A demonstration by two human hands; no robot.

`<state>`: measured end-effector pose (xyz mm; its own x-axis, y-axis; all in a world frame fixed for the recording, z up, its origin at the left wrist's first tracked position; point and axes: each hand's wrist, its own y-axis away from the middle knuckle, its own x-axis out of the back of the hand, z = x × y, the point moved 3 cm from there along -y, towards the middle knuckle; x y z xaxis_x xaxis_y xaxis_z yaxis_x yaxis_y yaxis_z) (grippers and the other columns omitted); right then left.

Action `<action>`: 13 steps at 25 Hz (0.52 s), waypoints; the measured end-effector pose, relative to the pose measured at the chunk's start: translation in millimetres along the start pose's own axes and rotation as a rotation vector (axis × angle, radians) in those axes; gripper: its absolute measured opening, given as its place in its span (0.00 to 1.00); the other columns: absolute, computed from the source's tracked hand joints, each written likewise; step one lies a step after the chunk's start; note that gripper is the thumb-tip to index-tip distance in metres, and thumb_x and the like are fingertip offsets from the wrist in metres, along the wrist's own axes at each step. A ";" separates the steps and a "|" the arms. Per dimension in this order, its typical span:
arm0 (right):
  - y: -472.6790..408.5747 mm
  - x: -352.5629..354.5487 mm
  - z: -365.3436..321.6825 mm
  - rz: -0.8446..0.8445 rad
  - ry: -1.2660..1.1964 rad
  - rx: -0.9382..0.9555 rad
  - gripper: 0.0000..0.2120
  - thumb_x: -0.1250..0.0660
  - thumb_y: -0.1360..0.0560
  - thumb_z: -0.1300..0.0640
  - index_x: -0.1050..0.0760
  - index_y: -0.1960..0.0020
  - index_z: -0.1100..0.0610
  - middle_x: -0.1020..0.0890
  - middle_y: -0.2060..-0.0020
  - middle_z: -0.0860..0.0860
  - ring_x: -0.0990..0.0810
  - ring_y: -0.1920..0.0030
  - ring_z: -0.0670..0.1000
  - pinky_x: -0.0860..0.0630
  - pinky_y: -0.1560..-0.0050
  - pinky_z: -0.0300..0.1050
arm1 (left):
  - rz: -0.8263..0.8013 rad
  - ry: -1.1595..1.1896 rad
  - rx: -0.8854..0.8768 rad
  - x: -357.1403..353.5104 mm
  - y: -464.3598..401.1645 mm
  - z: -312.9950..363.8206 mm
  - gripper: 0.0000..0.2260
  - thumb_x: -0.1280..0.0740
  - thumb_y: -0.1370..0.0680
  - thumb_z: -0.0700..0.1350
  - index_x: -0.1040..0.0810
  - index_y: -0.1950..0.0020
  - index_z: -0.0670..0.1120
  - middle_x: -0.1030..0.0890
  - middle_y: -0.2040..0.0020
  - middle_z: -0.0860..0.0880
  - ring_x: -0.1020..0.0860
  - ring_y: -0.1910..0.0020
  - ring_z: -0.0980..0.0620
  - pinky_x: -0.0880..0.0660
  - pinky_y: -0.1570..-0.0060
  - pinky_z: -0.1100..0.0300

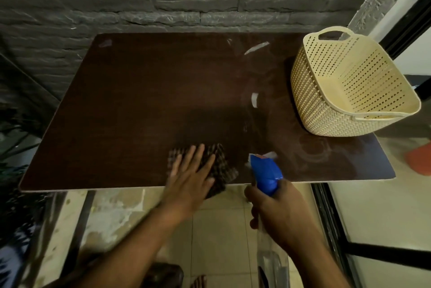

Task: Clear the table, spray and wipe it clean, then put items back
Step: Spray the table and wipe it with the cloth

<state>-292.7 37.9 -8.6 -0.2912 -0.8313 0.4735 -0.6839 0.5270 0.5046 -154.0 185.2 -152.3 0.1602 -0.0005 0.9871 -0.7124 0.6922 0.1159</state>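
A dark brown wooden table (144, 91) fills the middle of the view. A dark checked cloth (221, 166) lies at its front edge. My left hand (191, 178) presses flat on the cloth with straight, spread fingers. My right hand (277, 208) grips a spray bottle with a blue head (265, 174), held at the front edge just right of the cloth, its nozzle pointing over the table. The bottle's clear body hangs below my hand. Faint wet streaks show on the right half of the table.
A cream perforated plastic basket (349, 87) stands on the table's right side, reaching its right edge. A grey stone wall rises behind the table. A dark-framed glass door is at the right, tiled floor lies below, and plant leaves show at the left.
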 end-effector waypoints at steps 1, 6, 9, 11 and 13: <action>2.3 2.7 5.0 -0.010 0.002 -0.003 0.06 0.31 0.28 0.50 0.28 0.55 0.48 0.18 0.68 0.52 0.18 0.72 0.47 0.18 0.65 0.46 | -0.003 -0.035 0.022 1.6 10.5 -17.2 0.27 0.59 0.20 0.62 0.52 0.22 0.56 0.58 0.20 0.51 0.61 0.22 0.50 0.66 0.27 0.53; 16.3 18.3 27.2 -0.032 -0.012 -0.016 0.08 0.30 0.27 0.51 0.30 0.54 0.48 0.18 0.65 0.52 0.19 0.71 0.46 0.24 0.69 0.37 | -0.107 0.080 0.362 28.8 -56.1 -43.4 0.26 0.56 0.17 0.60 0.56 0.20 0.55 0.63 0.21 0.49 0.64 0.22 0.48 0.62 0.25 0.48; 24.4 25.7 32.3 -0.032 -0.020 -0.008 0.08 0.30 0.27 0.51 0.28 0.53 0.49 0.18 0.66 0.52 0.18 0.72 0.46 0.22 0.68 0.40 | -0.072 0.136 0.399 29.2 -84.3 8.3 0.27 0.52 0.17 0.59 0.54 0.20 0.54 0.59 0.20 0.47 0.61 0.22 0.45 0.61 0.25 0.45; 28.4 30.0 33.0 -0.034 -0.011 0.015 0.07 0.30 0.28 0.52 0.27 0.54 0.50 0.18 0.67 0.52 0.18 0.73 0.46 0.21 0.68 0.40 | -0.011 0.125 0.353 17.6 -72.0 39.7 0.27 0.52 0.18 0.59 0.53 0.20 0.54 0.58 0.20 0.47 0.61 0.22 0.46 0.61 0.25 0.45; 32.5 34.4 33.2 -0.040 -0.012 0.039 0.07 0.30 0.28 0.53 0.28 0.55 0.50 0.18 0.68 0.53 0.19 0.74 0.45 0.22 0.70 0.38 | 0.035 0.123 0.313 8.1 -54.0 55.3 0.27 0.52 0.18 0.60 0.52 0.21 0.54 0.57 0.20 0.47 0.60 0.21 0.47 0.62 0.26 0.46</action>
<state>-347.2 20.6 0.1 -0.2706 -0.8536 0.4451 -0.7206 0.4862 0.4943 -152.0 107.9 -144.5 0.1993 0.1202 0.9725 -0.8912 0.4348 0.1289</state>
